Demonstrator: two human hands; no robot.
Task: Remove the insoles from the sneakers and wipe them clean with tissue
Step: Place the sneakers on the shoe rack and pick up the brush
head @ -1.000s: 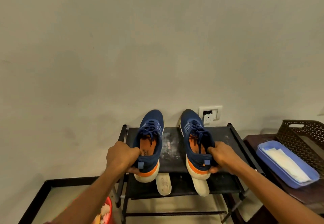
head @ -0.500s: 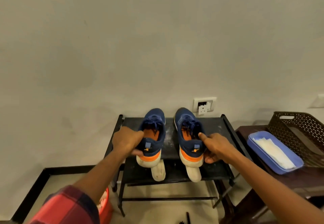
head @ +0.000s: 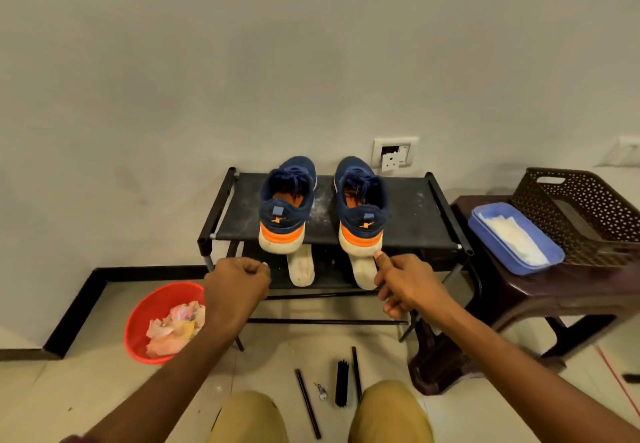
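Sneakers (head: 362,220) stood heels-out at the front edge of the rack (head: 415,214), insoles (head: 287,198) inside. Left hand (head: 237,283) and right hand (head: 408,286) were curled and empty, the right thumb perhaps touching a heel. The insoles looked light and floppy; pinch their heel ends.

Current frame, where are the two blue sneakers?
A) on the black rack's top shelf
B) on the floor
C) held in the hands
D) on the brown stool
A: the blue sneakers stand side by side on the top shelf of the black rack, heels at its front edge.
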